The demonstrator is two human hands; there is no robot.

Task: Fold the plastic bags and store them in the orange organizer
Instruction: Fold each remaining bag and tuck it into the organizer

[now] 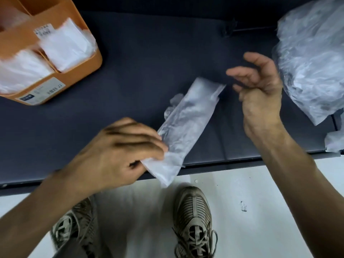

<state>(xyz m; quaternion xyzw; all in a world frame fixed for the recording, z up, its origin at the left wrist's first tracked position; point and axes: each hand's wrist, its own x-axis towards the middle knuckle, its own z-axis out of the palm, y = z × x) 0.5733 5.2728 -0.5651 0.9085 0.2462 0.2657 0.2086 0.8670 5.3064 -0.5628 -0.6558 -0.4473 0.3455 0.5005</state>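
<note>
A clear plastic bag [186, 125], folded into a long narrow strip, lies slanted across the front of the dark surface [149, 62]. Its near end sticks out past the edge. My left hand [119, 153] pinches that near end between thumb and fingers. My right hand [260, 94] hovers just right of the strip's far end, fingers loosely spread, holding nothing. The orange organizer [81, 71] stands at the far left, with folded white bags [65, 45] upright in its compartments.
A heap of crumpled clear bags [312, 58] fills the far right of the surface, with a loose scrap [335, 142] at its right edge. Below the surface's front edge are a pale floor and my two shoes [193, 220].
</note>
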